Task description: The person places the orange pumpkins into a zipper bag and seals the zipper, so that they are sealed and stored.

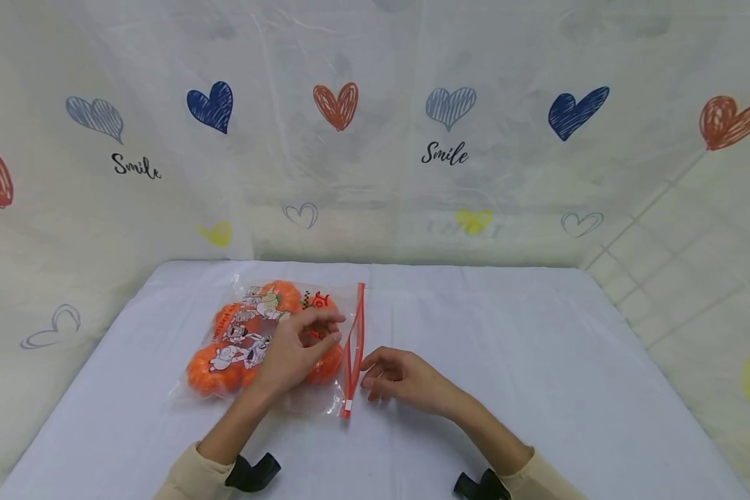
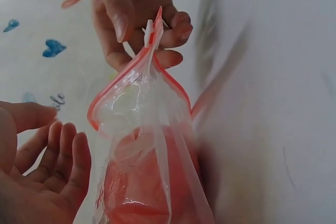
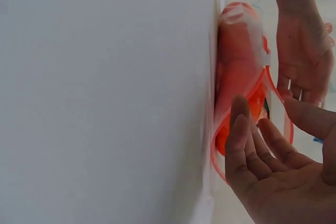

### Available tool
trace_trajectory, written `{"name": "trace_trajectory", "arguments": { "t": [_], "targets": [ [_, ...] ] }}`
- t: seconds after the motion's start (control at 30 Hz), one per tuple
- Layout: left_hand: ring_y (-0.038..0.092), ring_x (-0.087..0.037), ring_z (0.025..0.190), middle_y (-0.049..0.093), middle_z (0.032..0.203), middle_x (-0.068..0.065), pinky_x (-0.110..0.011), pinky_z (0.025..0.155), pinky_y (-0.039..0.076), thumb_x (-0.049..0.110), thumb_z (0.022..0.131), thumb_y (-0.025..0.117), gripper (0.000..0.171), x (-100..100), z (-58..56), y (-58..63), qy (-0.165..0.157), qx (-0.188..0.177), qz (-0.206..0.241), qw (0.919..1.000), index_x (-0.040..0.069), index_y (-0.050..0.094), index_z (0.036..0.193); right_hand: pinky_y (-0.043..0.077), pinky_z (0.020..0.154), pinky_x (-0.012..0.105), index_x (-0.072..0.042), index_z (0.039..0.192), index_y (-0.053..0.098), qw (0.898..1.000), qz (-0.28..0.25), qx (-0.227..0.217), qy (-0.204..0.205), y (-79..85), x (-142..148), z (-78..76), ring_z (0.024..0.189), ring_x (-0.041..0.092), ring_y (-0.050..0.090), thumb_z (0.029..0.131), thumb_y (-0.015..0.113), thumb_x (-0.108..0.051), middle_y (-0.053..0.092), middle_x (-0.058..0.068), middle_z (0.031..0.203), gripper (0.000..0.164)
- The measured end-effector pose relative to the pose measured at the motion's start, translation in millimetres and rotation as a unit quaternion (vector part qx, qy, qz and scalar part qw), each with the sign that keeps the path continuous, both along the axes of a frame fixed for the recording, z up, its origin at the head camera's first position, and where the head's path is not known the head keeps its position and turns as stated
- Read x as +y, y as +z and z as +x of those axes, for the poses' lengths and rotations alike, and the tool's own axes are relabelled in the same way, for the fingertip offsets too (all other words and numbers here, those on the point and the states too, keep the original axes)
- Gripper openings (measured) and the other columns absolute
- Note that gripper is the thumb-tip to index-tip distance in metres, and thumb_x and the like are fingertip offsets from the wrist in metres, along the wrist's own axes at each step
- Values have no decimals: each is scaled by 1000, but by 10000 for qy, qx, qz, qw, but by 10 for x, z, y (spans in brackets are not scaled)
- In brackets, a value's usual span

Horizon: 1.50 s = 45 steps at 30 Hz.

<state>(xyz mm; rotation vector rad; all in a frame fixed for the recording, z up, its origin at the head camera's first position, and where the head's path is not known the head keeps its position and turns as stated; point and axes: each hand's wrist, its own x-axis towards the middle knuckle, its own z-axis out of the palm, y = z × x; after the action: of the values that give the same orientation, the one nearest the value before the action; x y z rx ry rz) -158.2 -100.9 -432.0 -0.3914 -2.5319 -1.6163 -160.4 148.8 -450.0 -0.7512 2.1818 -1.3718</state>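
Note:
A clear zip bag (image 1: 246, 333) with cartoon figures printed on it lies left of the table's middle. Several round, ribbed orange things (image 1: 209, 371) fill it; their exact kind is unclear. Its red zip edge (image 1: 360, 312) faces right and gapes, with a white slider (image 1: 348, 405) at the near end. Over the bag's right part hovers my left hand (image 1: 296, 351), fingers loosely bent, nothing between them. Just right of the zip edge is my right hand (image 1: 406, 378), its fingers relaxed and holding nothing. In the right wrist view those fingers (image 3: 252, 150) overlap the bag's opening; contact is unclear.
A white cloth covers the table (image 1: 537, 347). Behind it hangs a pale curtain (image 1: 381, 180) printed with hearts and words. Black wrist mounts (image 1: 253, 473) sit at both sleeve cuffs.

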Motion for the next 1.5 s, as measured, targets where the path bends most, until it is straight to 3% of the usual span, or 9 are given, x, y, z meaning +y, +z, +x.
{"name": "trace_trajectory", "arguments": {
  "t": [0.27,0.47,0.6,0.83,0.97,1.1,1.5],
  "targets": [
    [65,-14,92,74,99,3,-22,79,57,16,93,77,27,-41,85,-21,-322,28,-233,9992,22,75,120,60,79,30,-4,124,64,9968,-391,-655,234,-39,-65,74,92,36,77,100,68,-12,76,24,107,26],
    [64,-11,86,73,93,3,-22,72,56,20,92,80,23,-73,138,-59,-438,75,-278,9986,20,77,115,58,75,25,-2,120,62,9958,-577,-597,397,-90,-144,107,87,37,76,98,70,-11,76,23,100,25],
    [63,-9,86,73,93,3,-20,74,55,25,91,81,23,-84,165,-79,-474,-86,-310,9984,22,77,113,56,72,22,1,114,62,9959,-604,-564,364,-87,-192,114,84,34,74,96,73,-11,76,23,96,24],
    [62,-11,78,73,95,0,-24,62,55,25,91,81,22,-116,209,-106,-734,-539,-433,9949,22,77,112,53,67,20,0,106,64,9969,-527,-573,115,-73,-266,127,77,18,72,92,78,-8,76,19,91,21],
    [63,-9,86,74,98,5,-21,75,55,25,91,81,20,-126,221,-136,-929,-445,-682,9923,23,76,111,52,66,18,-1,108,66,9966,-495,-652,-20,-68,-294,131,76,14,70,91,78,-5,76,16,92,21],
    [64,-9,89,74,99,4,-20,81,55,25,92,80,21,-133,217,-166,-1079,-457,-611,9912,21,76,112,53,68,19,-4,109,68,9969,-488,-602,-152,-99,-283,86,77,12,69,92,77,-6,76,10,92,20],
    [64,-14,102,73,110,12,-25,93,55,31,85,87,31,-92,227,-176,-907,-177,-389,9950,31,76,113,58,81,27,-5,116,69,9857,-1104,-983,-811,-106,-238,-101,83,14,69,96,74,-14,79,3,95,23]
  ]
}}
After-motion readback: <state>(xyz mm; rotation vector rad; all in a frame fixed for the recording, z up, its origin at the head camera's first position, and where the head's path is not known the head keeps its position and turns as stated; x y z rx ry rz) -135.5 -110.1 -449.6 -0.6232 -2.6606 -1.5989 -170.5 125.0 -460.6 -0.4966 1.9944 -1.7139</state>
